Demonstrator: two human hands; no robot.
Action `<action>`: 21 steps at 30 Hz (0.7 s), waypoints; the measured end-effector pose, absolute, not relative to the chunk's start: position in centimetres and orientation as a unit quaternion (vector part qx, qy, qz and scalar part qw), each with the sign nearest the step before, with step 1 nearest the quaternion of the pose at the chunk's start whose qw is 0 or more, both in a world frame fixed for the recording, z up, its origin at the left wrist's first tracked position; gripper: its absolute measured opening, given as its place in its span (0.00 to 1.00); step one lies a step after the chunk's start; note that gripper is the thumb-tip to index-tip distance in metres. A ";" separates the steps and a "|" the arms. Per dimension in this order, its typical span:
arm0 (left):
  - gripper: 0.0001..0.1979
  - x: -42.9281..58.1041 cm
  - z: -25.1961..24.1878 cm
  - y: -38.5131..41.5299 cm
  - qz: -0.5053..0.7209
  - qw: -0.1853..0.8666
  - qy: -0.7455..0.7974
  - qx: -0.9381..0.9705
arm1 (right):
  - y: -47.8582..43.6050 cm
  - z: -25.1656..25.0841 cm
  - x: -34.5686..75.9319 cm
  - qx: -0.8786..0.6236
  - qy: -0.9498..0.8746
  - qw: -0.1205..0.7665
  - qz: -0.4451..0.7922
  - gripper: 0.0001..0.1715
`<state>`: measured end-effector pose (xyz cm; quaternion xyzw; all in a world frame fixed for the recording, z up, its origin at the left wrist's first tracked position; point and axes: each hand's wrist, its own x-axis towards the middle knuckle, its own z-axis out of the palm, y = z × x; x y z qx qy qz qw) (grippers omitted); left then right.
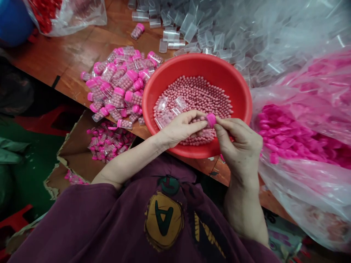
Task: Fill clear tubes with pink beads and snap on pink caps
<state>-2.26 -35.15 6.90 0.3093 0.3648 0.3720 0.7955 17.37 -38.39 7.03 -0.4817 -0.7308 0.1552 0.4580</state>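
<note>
A red basin (241, 86) in front of me holds many small pink beads (201, 89). Several clear tubes (181, 102) lie on the beads at the left. Over the basin's near side, my left hand (183, 128) is closed around a small bottle, whose body is mostly hidden by the fingers. At the bottle's end sits a pink cap (211, 119), pinched between the thumb and fingers of my right hand (238, 142). Left of the basin, a heap of filled bottles with pink caps (117, 82) lies on the wooden table (68, 76).
Many clear empty tubes (189, 27) spread behind the basin. Pink caps (296, 135) fill a plastic bag (309, 190) at the right. Below the table's left edge, a cardboard box (74, 146) holds more capped bottles. A bag with red pieces (48, 12) lies far left.
</note>
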 end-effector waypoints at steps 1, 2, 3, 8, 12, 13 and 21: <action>0.10 -2.3 6.9 -35.2 0.377 0.790 0.367 0.314 | -38.5 7.1 17.5 -0.482 -0.734 0.453 0.152 0.13; 0.10 -2.3 7.0 -35.2 0.382 0.786 0.369 0.317 | -38.6 7.2 17.5 -0.483 -0.737 0.449 0.150 0.13; 0.10 -2.3 7.1 -35.2 0.384 0.785 0.369 0.317 | -38.7 7.2 17.5 -0.485 -0.738 0.447 0.147 0.14; 0.05 -1.9 7.4 -35.1 0.367 0.796 0.375 0.302 | -38.7 6.4 16.8 -0.507 -0.717 0.465 0.114 0.11; 0.04 -1.6 7.7 -35.2 0.377 0.779 0.396 0.306 | -38.1 5.6 15.7 -0.523 -0.692 0.483 0.117 0.09; 0.03 -1.4 7.7 -35.2 0.383 0.770 0.404 0.311 | -38.0 5.4 15.3 -0.525 -0.683 0.493 0.121 0.09; 0.06 -0.9 7.6 -35.0 0.403 0.726 0.461 0.312 | -38.7 4.6 12.5 -0.569 -0.652 0.492 0.094 0.10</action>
